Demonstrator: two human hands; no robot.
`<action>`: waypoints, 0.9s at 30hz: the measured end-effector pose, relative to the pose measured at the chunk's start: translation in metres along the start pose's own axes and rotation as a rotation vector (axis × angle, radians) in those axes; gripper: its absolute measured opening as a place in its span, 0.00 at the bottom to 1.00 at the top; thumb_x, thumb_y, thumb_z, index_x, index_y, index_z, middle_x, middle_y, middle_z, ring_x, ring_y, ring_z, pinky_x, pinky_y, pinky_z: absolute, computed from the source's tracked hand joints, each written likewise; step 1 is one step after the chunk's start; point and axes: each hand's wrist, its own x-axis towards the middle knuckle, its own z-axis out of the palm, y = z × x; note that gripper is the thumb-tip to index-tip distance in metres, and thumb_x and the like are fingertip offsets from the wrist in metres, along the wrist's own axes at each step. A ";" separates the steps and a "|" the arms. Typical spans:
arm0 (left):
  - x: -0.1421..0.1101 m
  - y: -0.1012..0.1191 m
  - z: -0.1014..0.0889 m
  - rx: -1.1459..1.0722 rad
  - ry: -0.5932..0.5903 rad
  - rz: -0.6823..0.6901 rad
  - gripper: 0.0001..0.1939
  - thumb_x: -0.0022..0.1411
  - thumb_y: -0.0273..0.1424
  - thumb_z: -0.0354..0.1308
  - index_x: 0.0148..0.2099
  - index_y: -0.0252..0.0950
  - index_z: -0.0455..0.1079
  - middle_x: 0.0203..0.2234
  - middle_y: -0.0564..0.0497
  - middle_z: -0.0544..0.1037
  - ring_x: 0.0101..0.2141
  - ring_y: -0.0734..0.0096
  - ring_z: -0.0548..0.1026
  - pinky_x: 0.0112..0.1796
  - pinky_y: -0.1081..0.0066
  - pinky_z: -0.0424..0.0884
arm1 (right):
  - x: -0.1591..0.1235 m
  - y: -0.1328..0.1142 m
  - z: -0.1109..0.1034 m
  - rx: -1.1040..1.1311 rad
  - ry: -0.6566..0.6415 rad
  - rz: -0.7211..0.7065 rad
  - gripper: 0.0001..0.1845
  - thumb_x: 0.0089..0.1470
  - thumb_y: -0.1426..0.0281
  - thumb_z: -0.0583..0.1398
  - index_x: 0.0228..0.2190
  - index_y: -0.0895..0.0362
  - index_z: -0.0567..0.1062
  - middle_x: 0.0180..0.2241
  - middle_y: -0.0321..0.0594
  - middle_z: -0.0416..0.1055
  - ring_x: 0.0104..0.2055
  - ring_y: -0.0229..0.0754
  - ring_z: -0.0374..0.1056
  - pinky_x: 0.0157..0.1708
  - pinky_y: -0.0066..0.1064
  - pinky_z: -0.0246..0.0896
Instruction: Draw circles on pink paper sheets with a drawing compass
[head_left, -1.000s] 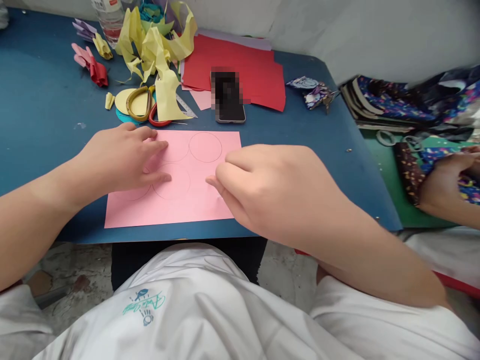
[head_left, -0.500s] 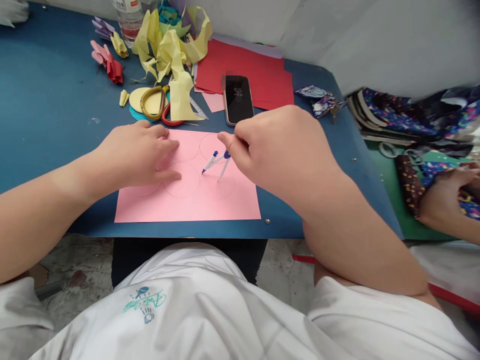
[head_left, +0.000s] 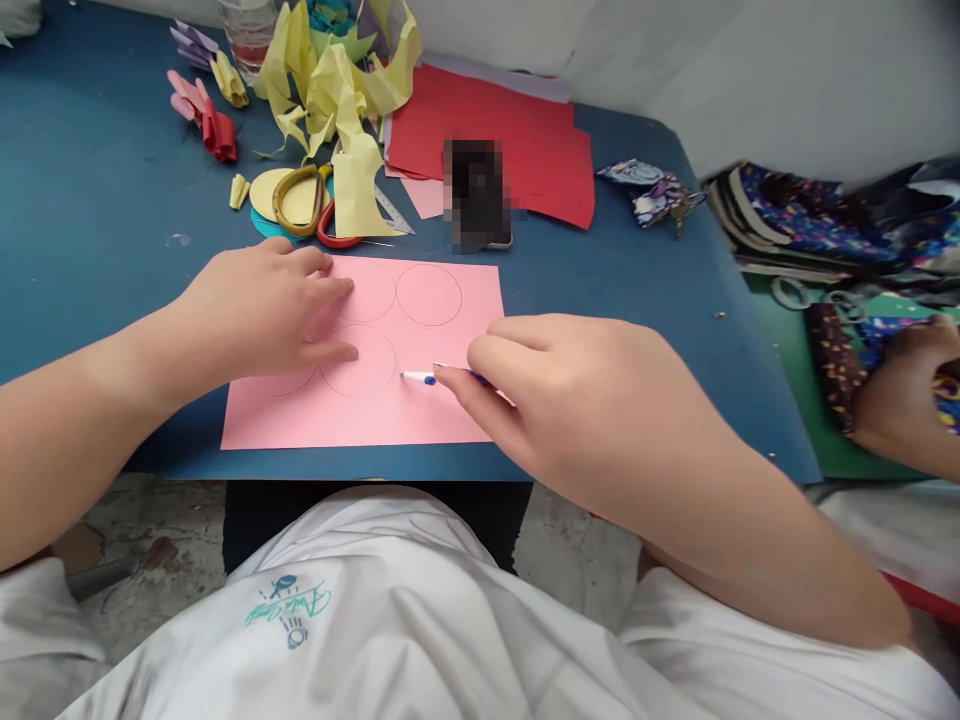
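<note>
While right hand (head_left: 581, 400) grips compass (head_left: 416, 378), left hand (head_left: 255, 310) splayed on paper (head_left: 360, 422); table (head_left: 90, 220) near wall (head_left: 780, 70).

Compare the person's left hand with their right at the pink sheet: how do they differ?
The left hand is spread, palm down; the right hand is curled in a pinch. The left hand holds no tool; the right hand grips a white-and-blue drawing tool. The left hand covers the pink sheet's left part; the right hand hides part of its right side. Both are bare.

There is one circle-marked pink sheet (head_left: 367, 415), one compass (head_left: 417, 378), one phone (head_left: 477, 195), one bottle (head_left: 250, 40) and one blue table (head_left: 600, 280).
</note>
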 end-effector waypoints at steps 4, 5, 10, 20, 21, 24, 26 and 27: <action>0.000 -0.001 0.001 -0.012 -0.007 0.001 0.37 0.78 0.62 0.63 0.79 0.52 0.81 0.70 0.41 0.84 0.66 0.34 0.82 0.59 0.49 0.78 | -0.013 0.016 -0.005 -0.040 0.009 -0.034 0.20 0.77 0.72 0.68 0.29 0.54 0.75 0.27 0.38 0.69 0.29 0.44 0.64 0.30 0.37 0.41; 0.000 0.000 0.001 -0.009 -0.017 -0.003 0.38 0.78 0.62 0.62 0.79 0.51 0.81 0.71 0.41 0.84 0.66 0.34 0.82 0.60 0.49 0.78 | -0.014 0.021 -0.006 -0.058 -0.006 -0.029 0.19 0.75 0.72 0.69 0.29 0.54 0.75 0.27 0.38 0.70 0.29 0.44 0.65 0.30 0.36 0.42; 0.001 0.001 -0.002 0.031 -0.055 -0.023 0.39 0.79 0.63 0.61 0.80 0.51 0.80 0.71 0.40 0.83 0.66 0.33 0.82 0.60 0.48 0.78 | -0.007 0.043 -0.012 -0.156 -0.082 0.074 0.17 0.70 0.76 0.72 0.30 0.54 0.75 0.31 0.39 0.76 0.32 0.46 0.70 0.30 0.36 0.45; -0.001 -0.001 -0.004 0.015 0.009 0.022 0.35 0.78 0.60 0.64 0.78 0.55 0.84 0.69 0.39 0.86 0.63 0.32 0.83 0.52 0.46 0.82 | 0.043 0.072 0.000 -0.100 -0.123 0.153 0.05 0.72 0.78 0.75 0.41 0.58 0.88 0.46 0.50 0.88 0.42 0.53 0.79 0.34 0.41 0.52; -0.001 -0.001 -0.003 0.015 0.013 0.025 0.35 0.77 0.60 0.64 0.77 0.55 0.84 0.69 0.40 0.86 0.63 0.32 0.84 0.52 0.46 0.82 | 0.049 0.073 -0.001 -0.086 -0.141 0.145 0.03 0.72 0.78 0.75 0.44 0.59 0.89 0.47 0.51 0.89 0.44 0.54 0.80 0.35 0.41 0.53; -0.001 -0.002 -0.003 -0.015 0.006 0.019 0.35 0.77 0.60 0.65 0.76 0.52 0.85 0.69 0.39 0.86 0.63 0.32 0.84 0.53 0.45 0.83 | 0.064 0.068 -0.006 -0.025 -0.169 0.128 0.08 0.73 0.79 0.75 0.51 0.61 0.90 0.53 0.53 0.89 0.49 0.55 0.81 0.39 0.41 0.55; -0.001 -0.001 -0.003 -0.024 -0.001 0.016 0.36 0.76 0.61 0.65 0.76 0.51 0.85 0.69 0.39 0.86 0.63 0.32 0.84 0.53 0.45 0.83 | 0.070 0.063 -0.008 0.011 -0.158 0.101 0.08 0.75 0.80 0.73 0.52 0.60 0.90 0.53 0.53 0.88 0.50 0.56 0.81 0.41 0.42 0.56; -0.001 -0.001 -0.004 -0.014 -0.005 0.015 0.36 0.77 0.61 0.64 0.76 0.51 0.85 0.69 0.39 0.86 0.62 0.33 0.84 0.53 0.46 0.83 | 0.072 0.061 -0.008 0.016 -0.152 0.089 0.08 0.75 0.80 0.72 0.51 0.59 0.90 0.52 0.52 0.88 0.50 0.56 0.81 0.42 0.42 0.57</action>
